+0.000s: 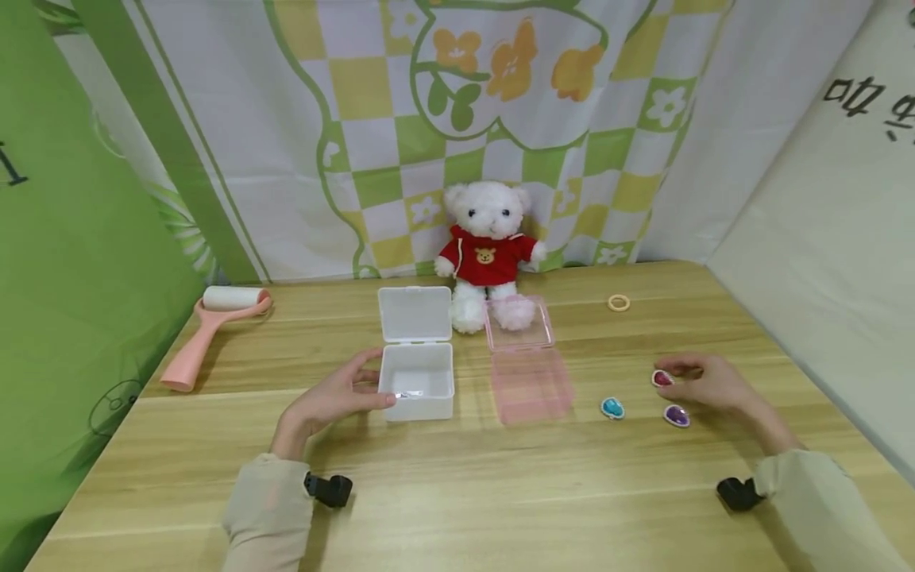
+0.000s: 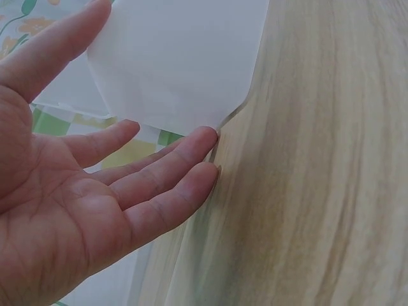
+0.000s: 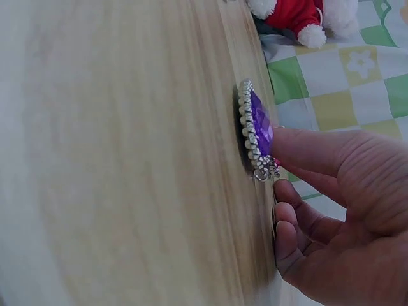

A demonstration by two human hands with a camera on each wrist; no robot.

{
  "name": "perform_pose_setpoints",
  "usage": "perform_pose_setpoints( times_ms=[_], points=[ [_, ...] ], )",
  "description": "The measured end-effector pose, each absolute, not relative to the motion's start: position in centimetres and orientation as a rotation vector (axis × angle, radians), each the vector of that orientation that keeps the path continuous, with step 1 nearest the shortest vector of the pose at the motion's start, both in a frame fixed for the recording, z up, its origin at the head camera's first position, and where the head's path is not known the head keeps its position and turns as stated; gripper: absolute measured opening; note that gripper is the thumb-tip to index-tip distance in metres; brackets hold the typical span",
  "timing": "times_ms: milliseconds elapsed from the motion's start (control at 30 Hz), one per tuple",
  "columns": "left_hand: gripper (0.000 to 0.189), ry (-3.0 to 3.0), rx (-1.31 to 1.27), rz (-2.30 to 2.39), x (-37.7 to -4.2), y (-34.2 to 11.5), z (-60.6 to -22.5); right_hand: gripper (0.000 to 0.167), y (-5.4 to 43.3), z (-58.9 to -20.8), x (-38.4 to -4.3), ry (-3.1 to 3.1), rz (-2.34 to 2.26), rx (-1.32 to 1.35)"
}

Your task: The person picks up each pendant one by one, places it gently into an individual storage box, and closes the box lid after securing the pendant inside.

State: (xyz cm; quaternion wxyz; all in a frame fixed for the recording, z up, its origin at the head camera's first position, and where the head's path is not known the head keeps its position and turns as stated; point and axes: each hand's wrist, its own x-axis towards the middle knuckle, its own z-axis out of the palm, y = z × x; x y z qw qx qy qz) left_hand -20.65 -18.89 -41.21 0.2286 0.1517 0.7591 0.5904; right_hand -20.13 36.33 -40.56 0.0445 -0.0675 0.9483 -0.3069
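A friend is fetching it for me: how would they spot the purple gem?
On the wooden table, go right from the open pink box to the right hand. Beside that hand lies the purple gem, rimmed with silvery beads. Its stone is purple, unlike the nearby blue gem and red gem.

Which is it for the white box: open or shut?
Open: the white box shows its inside, with its lid tilted back behind.

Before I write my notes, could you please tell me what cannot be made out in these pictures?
Red gem, right wrist view: mostly hidden behind the purple gem.
White box, left wrist view: outer wall hides its inside.
Teddy bear, right wrist view: mostly cut off by the top edge.
Right wall writing, head view: partly cut off by the right edge.
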Motion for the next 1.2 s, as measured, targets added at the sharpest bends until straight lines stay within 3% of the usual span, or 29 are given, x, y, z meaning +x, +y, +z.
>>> perform_pose_setpoints(
  times_ms=[700, 1200],
  points=[
    [0.085, 2.091, 0.427, 1.622, -20.5, -18.7, -40.8, 0.050, 35.6, -40.0, -19.6, 2.899, -0.917, -0.190],
    [0.085, 2.093, 0.416, 1.611, -20.5, -18.9, -40.7, 0.043, 30.4, -37.4, -20.0, 2.758, -1.275, -0.249]
  ],
)
